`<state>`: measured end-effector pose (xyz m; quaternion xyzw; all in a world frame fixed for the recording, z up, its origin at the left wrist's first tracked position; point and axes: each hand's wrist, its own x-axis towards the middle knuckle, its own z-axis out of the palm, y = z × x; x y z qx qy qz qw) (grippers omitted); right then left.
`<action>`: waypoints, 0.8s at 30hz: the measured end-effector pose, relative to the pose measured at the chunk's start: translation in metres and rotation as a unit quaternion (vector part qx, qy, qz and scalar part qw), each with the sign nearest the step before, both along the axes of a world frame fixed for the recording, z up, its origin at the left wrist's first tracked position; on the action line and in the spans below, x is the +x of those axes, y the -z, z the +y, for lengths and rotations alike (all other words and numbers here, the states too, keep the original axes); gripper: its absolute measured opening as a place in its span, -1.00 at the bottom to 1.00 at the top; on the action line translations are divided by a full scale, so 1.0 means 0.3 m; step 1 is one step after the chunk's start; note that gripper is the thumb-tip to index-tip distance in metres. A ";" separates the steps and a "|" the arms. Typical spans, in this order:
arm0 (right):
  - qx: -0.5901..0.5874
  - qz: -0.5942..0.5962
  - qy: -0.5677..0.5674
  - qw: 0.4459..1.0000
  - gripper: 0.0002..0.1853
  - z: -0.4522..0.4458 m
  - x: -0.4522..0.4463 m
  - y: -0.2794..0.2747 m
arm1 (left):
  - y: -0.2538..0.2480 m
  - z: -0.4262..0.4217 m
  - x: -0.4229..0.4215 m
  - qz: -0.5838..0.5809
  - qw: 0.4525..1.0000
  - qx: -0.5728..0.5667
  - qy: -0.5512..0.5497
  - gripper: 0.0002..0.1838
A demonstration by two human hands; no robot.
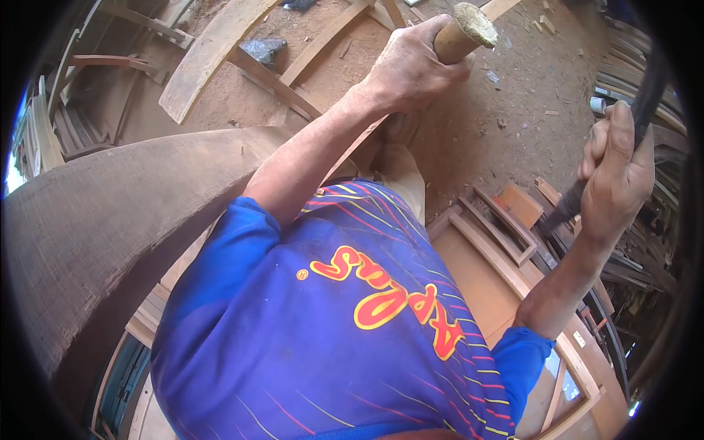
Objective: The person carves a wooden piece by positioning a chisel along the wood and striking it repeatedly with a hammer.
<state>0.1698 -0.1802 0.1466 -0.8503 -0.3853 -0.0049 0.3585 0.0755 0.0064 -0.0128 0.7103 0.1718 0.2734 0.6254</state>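
My left hand (414,64), at the top centre, is wrapped round a thick wooden chisel handle (456,42). The handle's pale end is frayed and spread and faces up towards me. Its blade is hidden below the fist. On the right side, my right hand (616,176) is closed round a long dark rod (565,207), which slants from the upper right down to the left. Both of its ends are hard to make out. The two hands are well apart, and the rod does not touch the handle.
A thick wooden plank (125,198) runs along my left side. Beyond it lie a curved board (213,55) and several timber pieces on the dirt floor (484,125). Wooden frames and a panel (480,275) lie at my right, with stacked timber (638,66) beyond.
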 end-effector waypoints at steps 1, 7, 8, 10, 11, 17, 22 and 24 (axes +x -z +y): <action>0.049 0.039 0.017 0.998 -0.70 0.008 0.012 0.003 | 0.004 0.003 0.007 -0.004 1.000 0.004 0.001 -0.62; -0.233 0.019 -0.094 0.968 -0.65 0.004 -0.012 0.065 | 0.034 0.051 0.063 0.035 0.998 0.003 0.058 -0.61; -0.207 0.078 -0.079 0.972 -0.62 0.005 -0.002 0.065 | 0.033 0.054 0.082 0.036 0.998 0.001 0.055 -0.61; -0.165 0.119 -0.063 0.977 -0.61 -0.003 0.034 0.095 | -0.020 0.065 0.104 0.060 0.994 0.007 0.091 -0.63; -0.120 0.153 -0.045 0.980 -0.60 -0.013 0.059 0.110 | -0.047 0.050 0.090 0.055 0.994 0.015 0.091 -0.63; -0.055 0.209 0.042 0.976 -0.64 -0.097 0.080 0.100 | -0.321 0.140 -0.103 -0.157 0.985 -0.018 0.074 -0.78; -0.022 0.229 0.066 0.971 -0.65 -0.141 0.062 0.148 | -0.256 0.090 -0.009 -0.141 0.987 -0.082 -0.010 -0.92; -0.022 0.235 0.079 0.969 -0.65 -0.158 0.044 0.156 | -0.234 0.066 0.012 -0.124 0.989 -0.081 -0.019 -0.89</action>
